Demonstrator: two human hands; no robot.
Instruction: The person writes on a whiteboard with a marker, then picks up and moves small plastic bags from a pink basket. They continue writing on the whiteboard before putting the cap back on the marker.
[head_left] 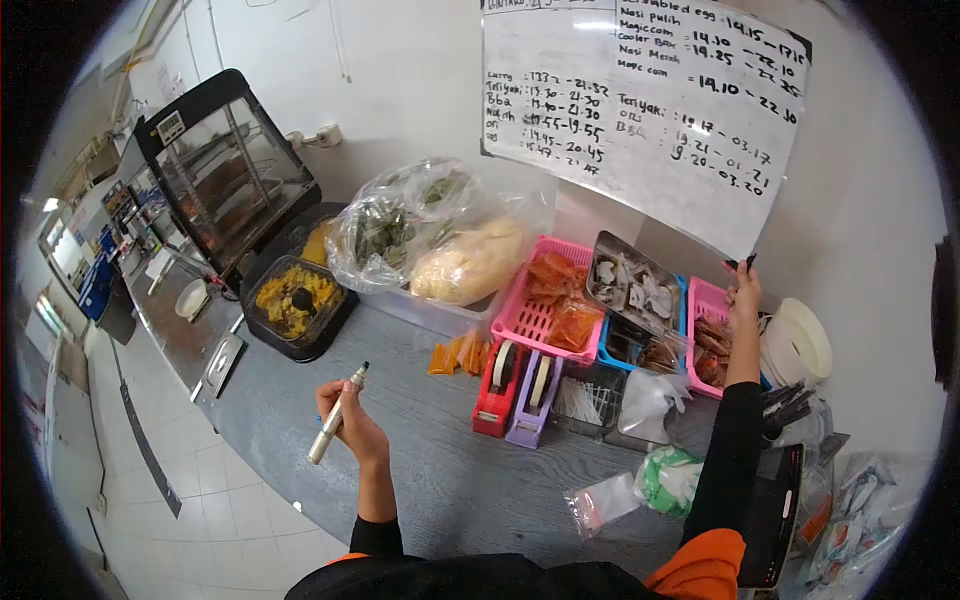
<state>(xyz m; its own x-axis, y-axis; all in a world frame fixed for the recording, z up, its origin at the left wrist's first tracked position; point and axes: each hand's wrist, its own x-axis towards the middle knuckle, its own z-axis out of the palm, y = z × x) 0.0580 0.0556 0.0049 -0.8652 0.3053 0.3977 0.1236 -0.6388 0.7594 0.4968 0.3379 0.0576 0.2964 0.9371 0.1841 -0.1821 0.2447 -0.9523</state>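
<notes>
My left hand (352, 425) is closed around a silver marker (327, 434) whose dark tip points up, above the grey table (390, 400). At the right, my right hand (743, 297) is raised close to the lower edge of the whiteboard (640, 120), with a small black object (741, 264), seemingly a marker cap, pinched in its fingers. Handwritten food names and times cover the board. Below my right hand is a pink basket (706, 300) with brown packets.
A black tray of yellow food (297, 300) stands left, before a glass display warmer (220, 170). Bagged food (470, 262), a second pink basket (512, 325), a metal tray (606, 250) and red (490, 415) and purple (526, 428) tape dispensers fill the middle.
</notes>
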